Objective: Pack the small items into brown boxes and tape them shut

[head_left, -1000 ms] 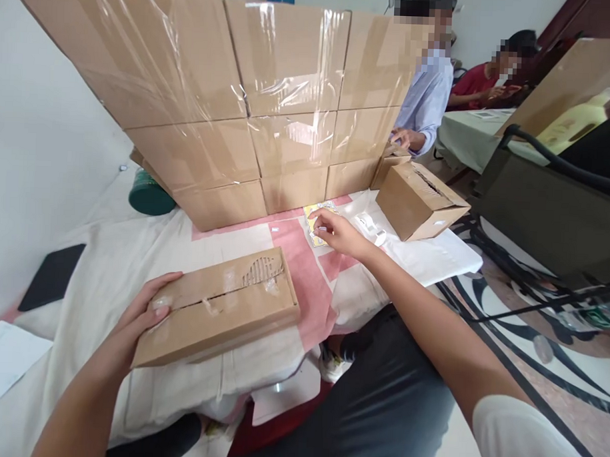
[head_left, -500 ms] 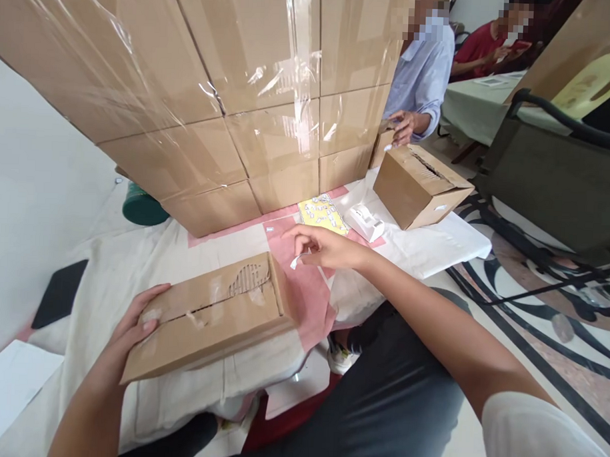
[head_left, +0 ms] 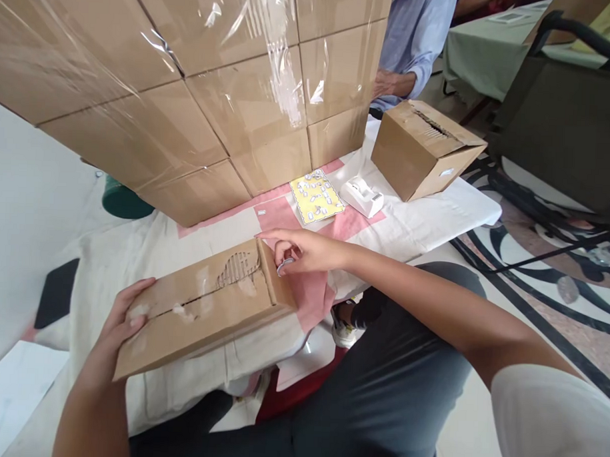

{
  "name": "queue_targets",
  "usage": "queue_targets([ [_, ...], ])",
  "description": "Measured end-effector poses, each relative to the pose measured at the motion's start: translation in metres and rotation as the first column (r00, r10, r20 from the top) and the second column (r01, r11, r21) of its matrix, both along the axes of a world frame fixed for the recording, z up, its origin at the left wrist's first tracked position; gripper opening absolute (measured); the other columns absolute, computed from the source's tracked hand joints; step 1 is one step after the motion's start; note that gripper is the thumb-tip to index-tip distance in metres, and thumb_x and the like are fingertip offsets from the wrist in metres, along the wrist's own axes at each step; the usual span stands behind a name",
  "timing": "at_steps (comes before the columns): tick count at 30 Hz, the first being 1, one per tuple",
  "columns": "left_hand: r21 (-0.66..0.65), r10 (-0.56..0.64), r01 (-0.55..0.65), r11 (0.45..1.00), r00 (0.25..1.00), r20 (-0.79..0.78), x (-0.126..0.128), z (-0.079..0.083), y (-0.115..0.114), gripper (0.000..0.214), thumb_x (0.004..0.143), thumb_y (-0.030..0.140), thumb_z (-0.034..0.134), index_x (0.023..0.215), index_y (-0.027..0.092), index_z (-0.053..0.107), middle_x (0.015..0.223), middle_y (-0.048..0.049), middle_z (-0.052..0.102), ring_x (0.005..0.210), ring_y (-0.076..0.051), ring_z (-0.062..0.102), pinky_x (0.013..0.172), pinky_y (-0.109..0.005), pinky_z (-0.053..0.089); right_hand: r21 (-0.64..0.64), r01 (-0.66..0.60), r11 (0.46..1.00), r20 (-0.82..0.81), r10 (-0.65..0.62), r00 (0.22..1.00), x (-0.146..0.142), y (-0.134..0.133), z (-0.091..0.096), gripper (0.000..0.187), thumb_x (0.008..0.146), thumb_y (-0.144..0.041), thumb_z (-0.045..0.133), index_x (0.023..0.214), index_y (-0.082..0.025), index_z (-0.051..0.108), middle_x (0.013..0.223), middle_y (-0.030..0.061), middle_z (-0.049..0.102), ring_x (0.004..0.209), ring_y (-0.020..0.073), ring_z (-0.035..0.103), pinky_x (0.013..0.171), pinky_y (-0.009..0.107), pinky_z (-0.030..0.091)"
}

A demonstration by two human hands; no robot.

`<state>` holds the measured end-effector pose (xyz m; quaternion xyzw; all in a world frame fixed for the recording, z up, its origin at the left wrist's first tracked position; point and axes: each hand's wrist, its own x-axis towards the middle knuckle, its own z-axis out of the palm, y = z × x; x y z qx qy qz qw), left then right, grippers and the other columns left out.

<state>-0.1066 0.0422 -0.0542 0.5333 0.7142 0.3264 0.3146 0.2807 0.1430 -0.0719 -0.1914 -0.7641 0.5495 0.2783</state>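
Note:
A flat cardboard box (head_left: 207,308) with a torn top lies on the cloth-covered table in front of me. My left hand (head_left: 119,319) grips its left end, fingers over the top. My right hand (head_left: 304,250) is at the box's right end, pinching a small white sticker against that side. Behind it lie a yellow sheet of small white stickers (head_left: 317,195) and a white tape dispenser (head_left: 361,196).
A wall of stacked, plastic-wrapped cartons (head_left: 200,85) stands at the back. A smaller open-topped carton (head_left: 422,149) sits at the right, with another person in a blue shirt (head_left: 414,32) behind it. A black phone (head_left: 55,300) lies at the left. A dark trolley (head_left: 563,124) stands at the right.
My right hand took a sticker from the yellow sheet and brought it back to the right end of the flat box. The view dipped downward.

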Motion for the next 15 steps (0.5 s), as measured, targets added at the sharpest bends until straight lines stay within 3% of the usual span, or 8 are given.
queue_targets([
  [6, 0.023, -0.012, 0.011, 1.000, 0.999, 0.037, -0.005, -0.009, -0.002, 0.069, 0.075, 0.061, 0.062, 0.134, 0.027, 0.053, 0.136, -0.0054, 0.056, 0.130, -0.037, 0.051, 0.118, -0.047, 0.039, 0.069, 0.036, 0.997, 0.068, -0.041, 0.997, 0.000, 0.002, 0.004, 0.068, 0.085, -0.011, 0.074, 0.148, -0.022, 0.050, 0.082, -0.0078, 0.065, 0.077, 0.0113, 0.058, 0.074, 0.024, 0.042],
  [12, 0.032, -0.043, 0.042, 0.999, 0.999, 0.025, 0.001, -0.002, -0.003, 0.064, 0.078, 0.063, 0.062, 0.131, 0.029, 0.053, 0.135, -0.0043, 0.055, 0.133, -0.038, 0.048, 0.124, -0.049, 0.031, 0.104, 0.031, 0.994, 0.103, -0.042, 0.994, 0.002, 0.005, 0.005, 0.053, 0.086, -0.019, 0.076, 0.135, -0.019, 0.055, 0.073, -0.0106, 0.057, 0.072, 0.0117, 0.057, 0.074, 0.025, 0.042],
  [15, 0.034, -0.049, 0.048, 0.998, 0.999, 0.022, 0.004, 0.000, -0.004, 0.064, 0.079, 0.062, 0.061, 0.132, 0.027, 0.053, 0.135, -0.0040, 0.055, 0.133, -0.037, 0.048, 0.123, -0.046, 0.031, 0.182, 0.098, 0.978, 0.125, -0.122, 0.985, 0.006, 0.016, 0.002, 0.045, 0.085, -0.019, 0.075, 0.127, -0.018, 0.060, 0.072, -0.0094, 0.056, 0.071, 0.0121, 0.056, 0.075, 0.025, 0.042],
])
